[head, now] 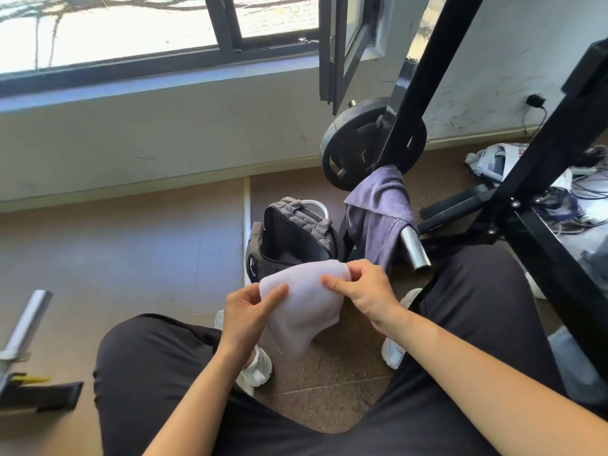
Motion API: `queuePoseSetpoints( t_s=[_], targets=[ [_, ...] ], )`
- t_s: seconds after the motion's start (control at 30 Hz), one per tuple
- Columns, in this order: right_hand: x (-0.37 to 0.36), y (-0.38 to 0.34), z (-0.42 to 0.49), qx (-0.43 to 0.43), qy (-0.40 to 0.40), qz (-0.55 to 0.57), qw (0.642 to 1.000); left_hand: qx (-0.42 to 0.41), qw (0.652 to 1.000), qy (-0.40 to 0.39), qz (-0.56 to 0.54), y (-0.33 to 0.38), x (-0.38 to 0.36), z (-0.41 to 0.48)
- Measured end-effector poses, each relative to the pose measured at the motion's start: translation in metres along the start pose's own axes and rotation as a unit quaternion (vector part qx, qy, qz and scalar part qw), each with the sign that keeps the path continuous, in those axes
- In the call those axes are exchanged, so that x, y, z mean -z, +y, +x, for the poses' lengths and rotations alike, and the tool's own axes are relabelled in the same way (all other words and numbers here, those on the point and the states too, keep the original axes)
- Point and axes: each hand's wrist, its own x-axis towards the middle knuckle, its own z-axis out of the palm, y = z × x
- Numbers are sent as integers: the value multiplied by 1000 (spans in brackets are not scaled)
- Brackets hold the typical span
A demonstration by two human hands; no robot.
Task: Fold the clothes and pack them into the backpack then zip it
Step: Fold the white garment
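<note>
We've got both forearms reaching forward, bare to the elbow, between knees spread wide in dark trousers. Our left hand sits palm-in, thumb on top, pinching the pale cloth at its left edge. Our right hand curls over the right edge, thumb pointing left, fingers bent down around the top corner. Wrists level, hands close together.

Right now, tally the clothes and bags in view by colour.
White garment, held in left hand and right hand: 1
Purple garment, draped on the barbell: 1
Grey backpack, open: 1
Total: 3
</note>
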Motion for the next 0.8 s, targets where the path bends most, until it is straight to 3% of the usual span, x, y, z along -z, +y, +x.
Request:
queuePoseSetpoints(
  t_s=[0.1,0.23,0.4,0.6,0.8],
  targets=[
    [1,-3,2,34,11,-48,998,-48,998,25,42,-2,3,2],
    [7,-11,8,14,-88,78,993,-87,995,14,50,4,9,4],
    [12,-12,5,-34,-158,148,976,-30,991,-54,-116,5,8,-1],
    [7,-11,4,-71,-168,149,972,13,986,-108,-127,9,4,-3],
    [4,-10,1,-58,-187,73,978,44,984,-127,-114,4,3,-2]
  ],
)
